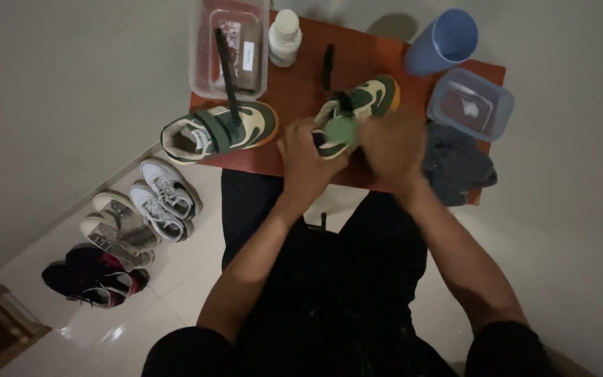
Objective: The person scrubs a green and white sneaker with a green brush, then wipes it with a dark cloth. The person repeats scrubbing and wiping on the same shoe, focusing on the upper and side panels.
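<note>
Behind both hands' grip, white bottle [285, 36] beside clear label-fronted tub [207, 49].

Glossy reddish wooden table [301, 84]; clear plastic tub [207, 63]; matt blue plastic cup [442, 42]; crumpled dark cloth [455, 164]; shiny white floor tiles [176, 279]; green-cream sneaker [368, 98], matt upper.

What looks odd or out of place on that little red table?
One thing: a long dark brush leans from the clear tub onto the green-and-cream shoe. The left hand and right hand hold the other shoe. A dark cloth lies crumpled. No visible spills.
</note>
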